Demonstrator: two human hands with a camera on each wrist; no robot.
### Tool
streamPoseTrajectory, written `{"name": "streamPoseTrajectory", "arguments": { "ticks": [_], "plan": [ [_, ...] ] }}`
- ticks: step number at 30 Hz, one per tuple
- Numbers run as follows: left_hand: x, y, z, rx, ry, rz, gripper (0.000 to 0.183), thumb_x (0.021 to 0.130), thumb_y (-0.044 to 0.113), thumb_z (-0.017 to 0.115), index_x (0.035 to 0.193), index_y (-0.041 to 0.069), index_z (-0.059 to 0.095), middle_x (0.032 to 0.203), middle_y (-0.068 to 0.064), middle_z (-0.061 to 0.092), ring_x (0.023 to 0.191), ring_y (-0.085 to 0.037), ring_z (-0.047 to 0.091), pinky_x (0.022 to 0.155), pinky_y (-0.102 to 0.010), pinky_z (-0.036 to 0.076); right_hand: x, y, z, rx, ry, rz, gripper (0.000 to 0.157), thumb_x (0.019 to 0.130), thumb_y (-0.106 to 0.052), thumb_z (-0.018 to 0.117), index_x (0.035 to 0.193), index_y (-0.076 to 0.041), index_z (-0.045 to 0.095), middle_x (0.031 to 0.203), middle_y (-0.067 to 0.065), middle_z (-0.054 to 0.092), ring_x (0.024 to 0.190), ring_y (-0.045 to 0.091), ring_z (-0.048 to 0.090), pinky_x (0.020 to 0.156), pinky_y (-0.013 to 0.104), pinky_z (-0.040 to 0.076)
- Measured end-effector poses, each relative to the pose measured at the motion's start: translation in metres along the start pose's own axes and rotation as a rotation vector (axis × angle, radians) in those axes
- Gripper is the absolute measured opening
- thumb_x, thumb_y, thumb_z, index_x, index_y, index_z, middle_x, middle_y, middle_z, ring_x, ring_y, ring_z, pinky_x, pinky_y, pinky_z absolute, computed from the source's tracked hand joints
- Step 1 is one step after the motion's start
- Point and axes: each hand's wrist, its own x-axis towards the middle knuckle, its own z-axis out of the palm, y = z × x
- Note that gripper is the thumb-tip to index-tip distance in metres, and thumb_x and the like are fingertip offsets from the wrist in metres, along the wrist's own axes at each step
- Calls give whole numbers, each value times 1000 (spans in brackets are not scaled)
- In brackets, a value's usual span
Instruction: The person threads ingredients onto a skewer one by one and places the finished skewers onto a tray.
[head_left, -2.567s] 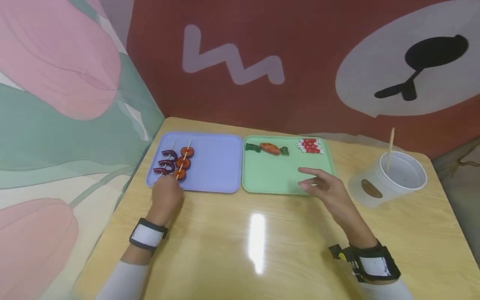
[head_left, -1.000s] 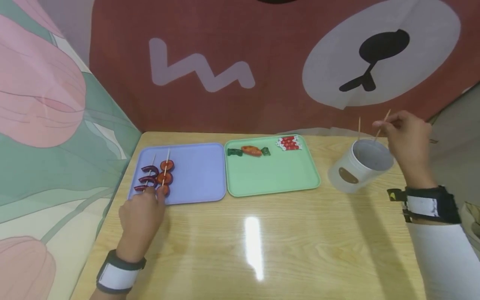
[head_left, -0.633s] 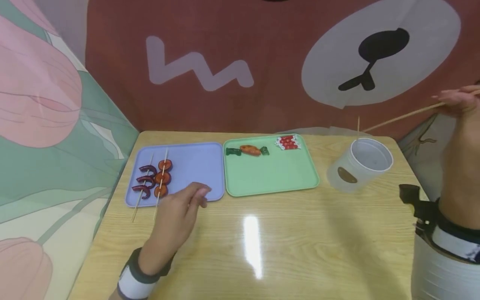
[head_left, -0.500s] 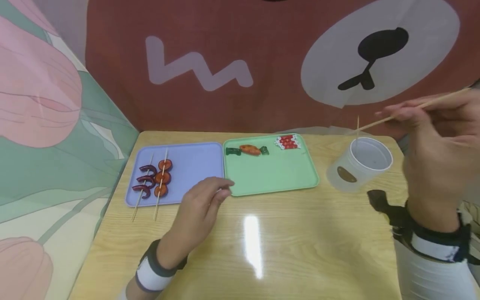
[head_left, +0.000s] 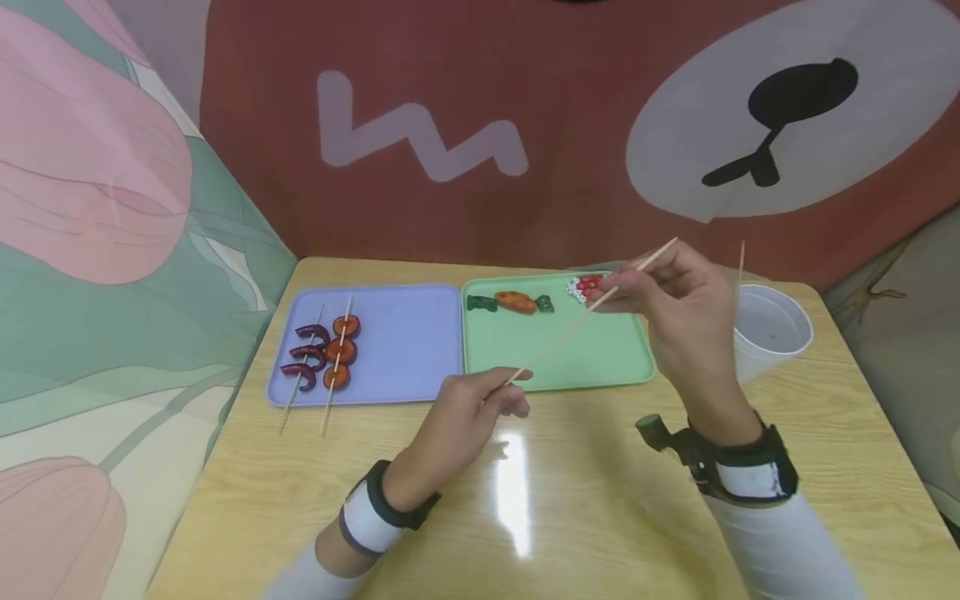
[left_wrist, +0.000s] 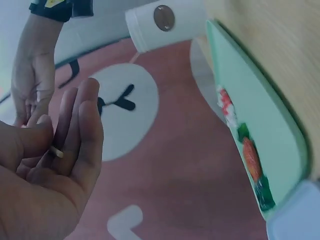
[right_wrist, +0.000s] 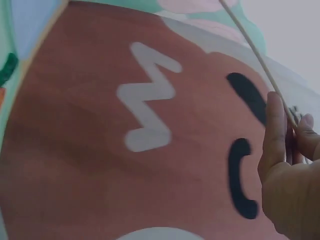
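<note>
A thin wooden skewer (head_left: 564,335) slants between my two hands above the green tray (head_left: 570,354). My right hand (head_left: 686,321) pinches it near its upper end, between thumb and fingers. Its lower end sits between the thumb and fingers of my left hand (head_left: 459,417); the left wrist view shows the skewer's tip (left_wrist: 56,151) poking out there. On the green tray lie an orange piece (head_left: 516,302) with green pieces at either side, and a red-and-white bundle (head_left: 585,286), partly hidden by my right fingers.
The blue tray (head_left: 408,342) at left bears two loaded skewers, one with dark curled pieces (head_left: 306,352), one with round reddish slices (head_left: 341,352). Behind my right hand stands a white bucket (head_left: 772,321) with another skewer (head_left: 742,262) upright in it. A mural wall closes the table's back.
My right hand drew a skewer from the bucket and carried it left. My left hand left the loaded skewers on the blue tray, moved right and took the new skewer's lower end.
</note>
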Motion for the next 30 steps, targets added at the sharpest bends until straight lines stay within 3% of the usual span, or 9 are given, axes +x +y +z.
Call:
{"name": "streamPoseTrajectory", "arguments": {
  "ticks": [2, 9, 14, 16, 17, 20, 23, 26, 30],
  "plan": [
    [-3, -4, -4, 4, 13, -42, 29, 99, 18, 51, 120, 7, 66, 81, 2, 72, 79, -3, 67, 75, -21, 56, 2, 12, 0, -2, -39, 31, 10, 84, 8, 64, 87, 13, 57, 83, 17, 72, 72, 26, 72, 66, 40, 58],
    [-11, -13, -13, 223, 86, -148, 17, 96, 18, 57, 101, 10, 71, 76, 5, 67, 73, -6, 63, 66, -22, 55, 8, 43, 12, 24, -201, 138, 5, 87, 4, 63, 85, 4, 59, 84, 12, 73, 75, 25, 71, 70, 42, 58],
    [-14, -24, -12, 203, 156, -156, 12, 93, 12, 61, 94, 6, 71, 76, 2, 69, 70, -5, 64, 64, -21, 56, 13, 68, 15, 36, -292, 220, 12, 89, -3, 63, 88, 7, 57, 88, 16, 72, 78, 29, 70, 74, 45, 58],
    [-16, -28, -13, 158, 186, -160, 12, 92, 8, 61, 92, 2, 71, 76, -1, 70, 68, -6, 66, 63, -21, 57, 19, 87, 7, -50, -324, 242, 17, 92, -10, 61, 94, 7, 59, 95, 18, 71, 84, 31, 70, 79, 44, 57],
    [-18, -30, -14, 134, 203, -164, 11, 92, 6, 61, 92, 1, 71, 75, -2, 70, 67, -7, 66, 62, -22, 57, 22, 99, 2, -149, -335, 245, 21, 93, -15, 61, 98, 5, 61, 99, 17, 70, 87, 29, 69, 82, 42, 57],
    [-27, -34, -19, 80, 259, -179, 10, 91, 2, 61, 91, -1, 70, 73, -3, 69, 65, -8, 66, 60, -25, 58, 32, 143, -18, -550, -401, 242, 30, 92, -24, 63, 112, -2, 65, 111, 14, 69, 97, 28, 67, 86, 40, 55],
    [-39, -38, -22, 49, 288, -197, 9, 90, -2, 61, 90, 1, 70, 72, -2, 69, 66, -8, 66, 60, -28, 59, 38, 185, -34, -917, -564, 217, 42, 87, -20, 69, 124, -3, 62, 123, 15, 64, 110, 30, 61, 92, 43, 50],
    [-50, -42, -22, 46, 287, -206, 10, 89, -4, 61, 92, 1, 69, 72, -3, 70, 66, -9, 67, 61, -30, 59, 39, 212, -41, -1022, -725, 150, 52, 82, -10, 73, 130, 2, 57, 131, 20, 58, 122, 37, 53, 100, 49, 45],
    [-62, -45, -21, 58, 280, -215, 10, 88, -5, 61, 93, -1, 69, 73, -4, 70, 67, -11, 68, 61, -27, 59, 38, 233, -40, -1046, -786, 21, 45, 82, -3, 71, 125, 5, 61, 125, 21, 62, 120, 37, 54, 101, 50, 44]
  ]
}}
